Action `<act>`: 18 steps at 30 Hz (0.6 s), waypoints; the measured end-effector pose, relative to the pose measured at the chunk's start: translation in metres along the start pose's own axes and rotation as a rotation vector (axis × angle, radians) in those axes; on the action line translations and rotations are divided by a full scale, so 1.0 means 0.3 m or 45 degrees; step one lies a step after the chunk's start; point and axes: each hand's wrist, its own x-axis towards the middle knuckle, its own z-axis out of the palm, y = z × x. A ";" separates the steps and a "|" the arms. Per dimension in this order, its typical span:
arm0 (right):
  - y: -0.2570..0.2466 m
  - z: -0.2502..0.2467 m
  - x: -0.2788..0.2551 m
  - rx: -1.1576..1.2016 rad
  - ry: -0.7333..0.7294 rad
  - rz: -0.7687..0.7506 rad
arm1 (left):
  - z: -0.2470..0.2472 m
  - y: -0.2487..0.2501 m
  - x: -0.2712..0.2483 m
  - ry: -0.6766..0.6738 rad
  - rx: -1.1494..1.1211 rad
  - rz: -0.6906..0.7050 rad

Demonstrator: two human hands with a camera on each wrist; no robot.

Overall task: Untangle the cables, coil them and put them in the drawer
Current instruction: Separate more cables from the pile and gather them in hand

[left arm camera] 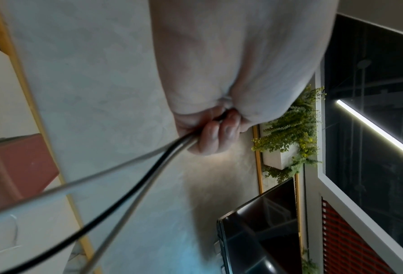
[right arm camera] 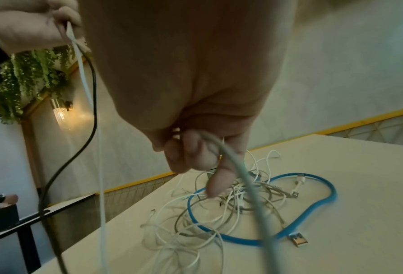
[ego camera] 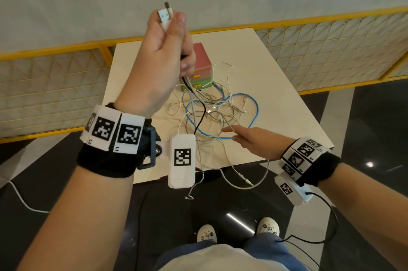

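My left hand (ego camera: 174, 34) is raised high above the table and grips a white cable, whose USB plug (ego camera: 165, 12) sticks up out of the fist. Grey-white strands (left arm camera: 130, 178) and a black cable (ego camera: 202, 113) hang from this fist toward the tangle of cables (ego camera: 216, 111) on the table. A blue cable (ego camera: 254, 113) loops round the tangle. My right hand (ego camera: 238, 136) is low at the tangle's near side. In the right wrist view its fingers (right arm camera: 188, 153) curl round a grey cable (right arm camera: 242, 185), with one finger pointing down into the tangle (right arm camera: 219, 213).
A small pink and green drawer unit (ego camera: 202, 65) stands behind the tangle on the cream table (ego camera: 282, 76), drawers shut. White cable loops (ego camera: 242, 180) hang over the table's front edge. A yellow-framed mesh fence (ego camera: 331, 49) runs behind the table. My shoes (ego camera: 268, 226) are on the dark floor.
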 end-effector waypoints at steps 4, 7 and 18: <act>0.005 -0.040 -0.028 -0.089 -0.256 -0.015 | 0.006 -0.029 -0.007 0.024 0.107 -0.024; 0.065 -0.066 -0.037 -0.203 -0.235 0.048 | 0.001 -0.024 -0.004 0.094 0.132 -0.037; -0.036 -0.156 0.001 0.378 0.090 -0.474 | 0.166 -0.097 -0.006 -0.070 0.278 -0.003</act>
